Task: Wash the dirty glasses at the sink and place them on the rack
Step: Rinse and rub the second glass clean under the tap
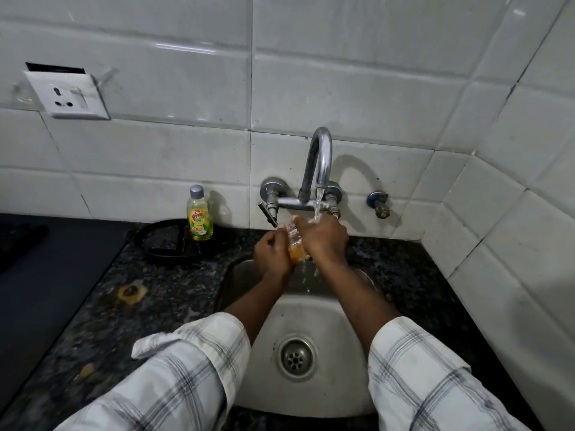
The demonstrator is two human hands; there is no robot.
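So the glass [295, 244] is up over the back end of the sink [339, 337], right under the tap [319, 163], squeezed between both hands. It's clear with some orange-ish stuff showing in the lower part, though it's blurry and mostly covered so I can't say much more. The left hand [272, 255] is curled shut around its left side, and the right hand [323, 239] is wrapped over it from the right with the thumb sticking up near the rim. Both are clamped on the glass.

Water is running out of the tap spout onto the right hand and the top of the glass, then dripping down into the basin. The drain [295, 357] sits in the middle of the basin, closer to the camera.

Both arms come in from the bottom with white checked sleeves [186, 368] pushed up. On the dark speckled counter [124, 306] to the left there's a yellow dish soap bottle [199, 214] standing upright by the tiled wall, just beside a black ring-shaped thing [149, 241]. A white wall socket [67, 94] is higher up on the left.
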